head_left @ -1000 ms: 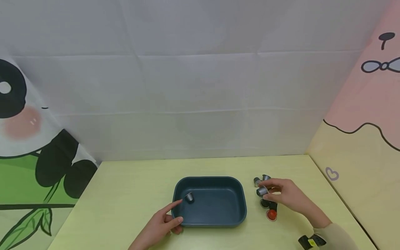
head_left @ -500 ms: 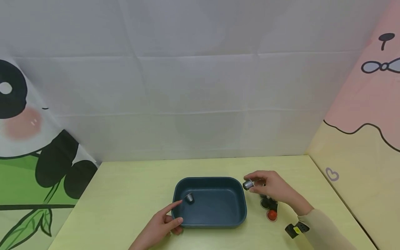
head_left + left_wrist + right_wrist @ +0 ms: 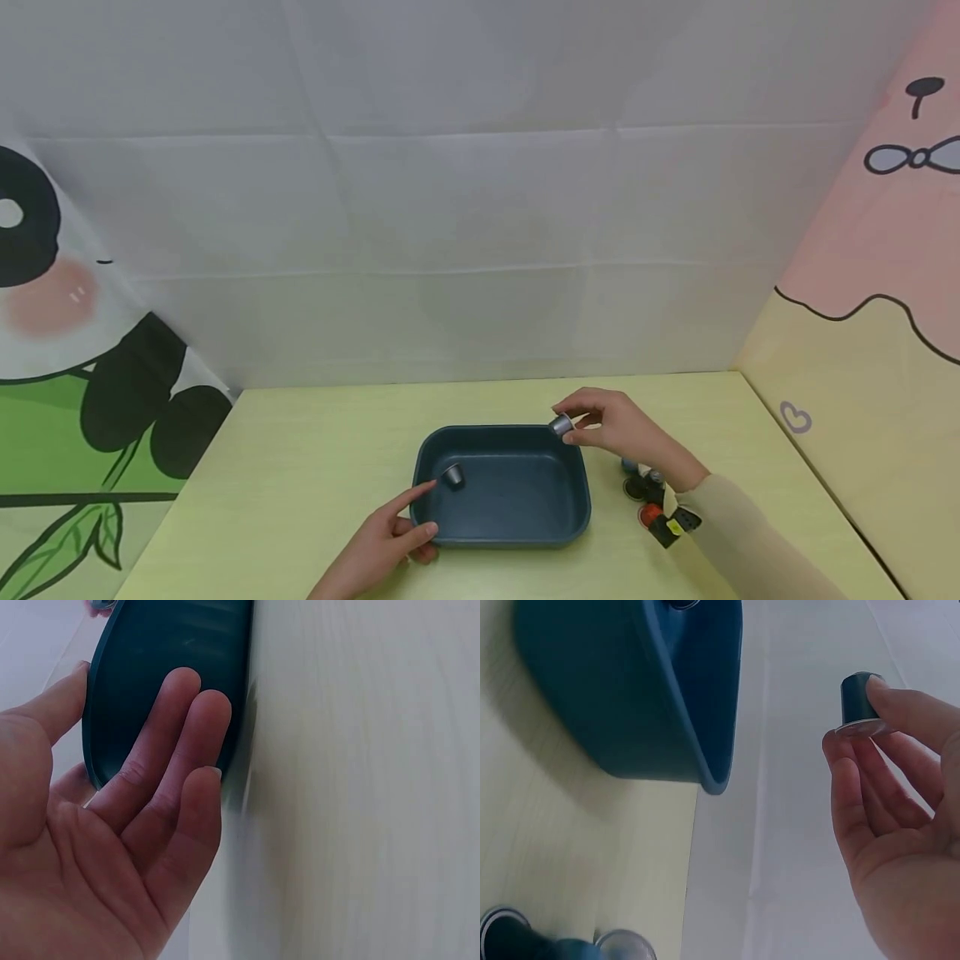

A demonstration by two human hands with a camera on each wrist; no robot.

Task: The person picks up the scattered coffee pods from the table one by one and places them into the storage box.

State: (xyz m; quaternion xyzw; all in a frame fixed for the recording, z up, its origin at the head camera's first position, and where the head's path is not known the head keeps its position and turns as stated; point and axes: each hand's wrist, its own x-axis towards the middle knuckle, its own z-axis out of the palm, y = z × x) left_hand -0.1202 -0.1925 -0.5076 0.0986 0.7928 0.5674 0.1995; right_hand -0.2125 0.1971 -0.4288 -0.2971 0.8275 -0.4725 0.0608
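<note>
My right hand (image 3: 611,425) pinches a silver coffee capsule (image 3: 561,425) between thumb and fingers, over the far right corner of a dark blue-green tray (image 3: 517,543). In the right wrist view this capsule (image 3: 857,699) has its flat rim facing down, clear of the tray. My left hand (image 3: 382,537) touches the tray's near left corner. In the left wrist view, its fairly straight fingers (image 3: 180,742) lie against the tray's outer wall and the thumb is at the rim. Inside the tray, near its left wall, lies another dark silver capsule (image 3: 453,477).
Several more capsules lie on the table right of the tray, among them a red one (image 3: 649,515), partly hidden by my right wrist's strap and sleeve. A white sheet (image 3: 480,208) hangs behind the pale yellow table (image 3: 315,450). A printed panel (image 3: 855,400) borders the right side.
My right hand has lifted the silver capsule away from the group on the right and carried it left to the tray's far right corner. The left hand and tray stay in place.
</note>
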